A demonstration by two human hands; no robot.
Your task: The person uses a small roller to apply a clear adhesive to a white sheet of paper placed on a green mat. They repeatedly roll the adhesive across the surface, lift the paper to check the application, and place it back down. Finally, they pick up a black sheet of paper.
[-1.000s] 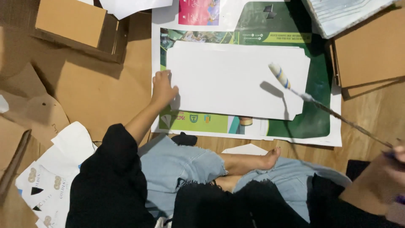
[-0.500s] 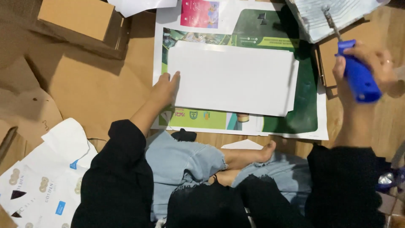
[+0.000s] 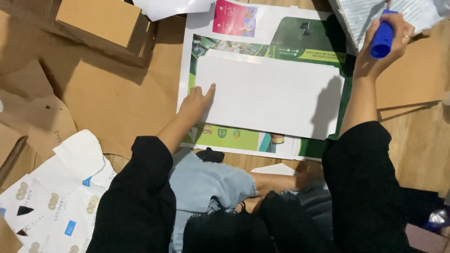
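My left hand (image 3: 198, 100) rests with fingers spread on the left edge of a blank white sheet (image 3: 272, 91). That sheet lies on top of a larger green and white printed poster (image 3: 307, 47) on the floor. My right hand (image 3: 386, 44) is raised at the upper right, closed around the blue handle of a paint roller (image 3: 382, 40). The roller's head is hidden over a ridged paint tray (image 3: 363, 18). My crossed legs in light blue jeans (image 3: 211, 180) show at the bottom.
Brown cardboard sheets (image 3: 108, 93) cover the floor at left, with a cardboard box (image 3: 101, 21) at top left. Printed white cut-out sheets (image 3: 56, 197) lie at bottom left. More cardboard (image 3: 415, 75) and wooden floor (image 3: 422, 150) are at the right.
My right hand swung the roller from low right up to the tray at the upper right. My left hand stayed on the white sheet's left edge.
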